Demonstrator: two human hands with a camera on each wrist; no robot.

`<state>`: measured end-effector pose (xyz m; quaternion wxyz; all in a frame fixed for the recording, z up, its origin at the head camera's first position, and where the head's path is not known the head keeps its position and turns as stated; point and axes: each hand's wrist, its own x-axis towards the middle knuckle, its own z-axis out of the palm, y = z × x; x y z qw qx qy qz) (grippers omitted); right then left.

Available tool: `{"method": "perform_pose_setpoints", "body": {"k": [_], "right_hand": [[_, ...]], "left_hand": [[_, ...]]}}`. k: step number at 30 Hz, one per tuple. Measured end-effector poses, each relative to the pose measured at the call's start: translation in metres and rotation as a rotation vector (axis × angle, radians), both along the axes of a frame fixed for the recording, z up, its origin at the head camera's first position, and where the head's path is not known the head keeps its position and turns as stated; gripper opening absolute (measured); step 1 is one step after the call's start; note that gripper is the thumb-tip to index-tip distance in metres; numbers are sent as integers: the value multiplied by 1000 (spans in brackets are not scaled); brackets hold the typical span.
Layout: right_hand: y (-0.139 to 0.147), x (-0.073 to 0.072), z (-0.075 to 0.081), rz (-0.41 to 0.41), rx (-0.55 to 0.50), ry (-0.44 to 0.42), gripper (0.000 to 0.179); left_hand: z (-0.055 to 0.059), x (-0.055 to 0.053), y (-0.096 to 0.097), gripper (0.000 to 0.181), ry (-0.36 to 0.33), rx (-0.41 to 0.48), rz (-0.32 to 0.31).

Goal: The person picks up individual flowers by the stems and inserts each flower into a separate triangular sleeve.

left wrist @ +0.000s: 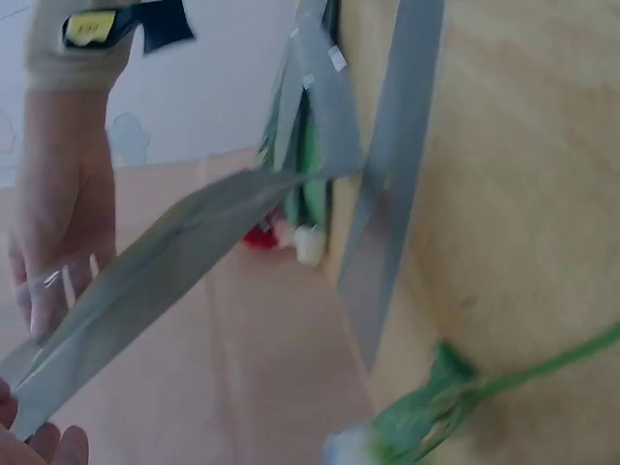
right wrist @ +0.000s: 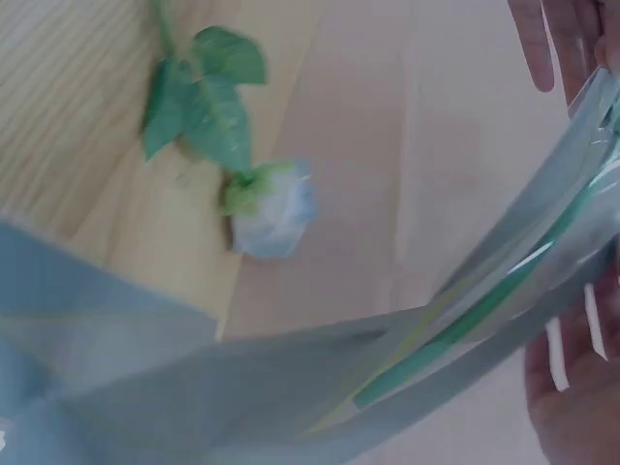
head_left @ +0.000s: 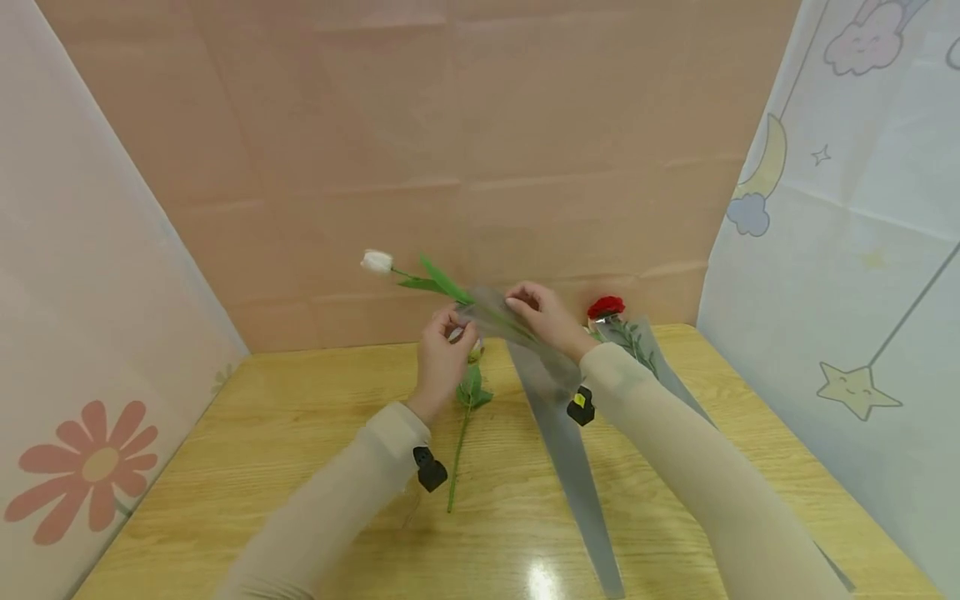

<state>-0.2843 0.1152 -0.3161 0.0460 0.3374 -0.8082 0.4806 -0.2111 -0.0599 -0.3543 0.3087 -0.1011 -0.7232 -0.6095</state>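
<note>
A white tulip (head_left: 377, 262) with long green leaves is held up above the table, its stem inside a translucent grey wrapping sleeve (head_left: 495, 312). My left hand (head_left: 442, 358) pinches the sleeve's edge near the leaves. Thumb and fingers of my right hand (head_left: 551, 321) grip the same sleeve farther right. Through the plastic in the right wrist view, a green leaf (right wrist: 465, 325) shows. Below the hands, a pale rose (head_left: 471, 387) with a leafy stem lies on the table; the left hand partly covers its bloom.
Another flat grey sleeve (head_left: 581, 492) lies on the wooden table (head_left: 315, 433). Farther right rests a wrapped bunch with a red flower (head_left: 606, 307), partly hidden by the right arm. Printed cloth (head_left: 847, 250) and a plain pink backdrop (head_left: 337, 125) enclose the table.
</note>
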Motion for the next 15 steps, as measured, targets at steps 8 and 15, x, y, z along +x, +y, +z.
{"method": "perform_pose_setpoints", "body": {"k": [8, 15], "right_hand": [[-10, 23, 32, -95, -361, 122, 19], [-15, 25, 36, -74, -524, 149, 18]], "left_hand": [[74, -8, -24, 8, 181, -162, 54], [102, -4, -29, 8, 264, -434, 183]]}}
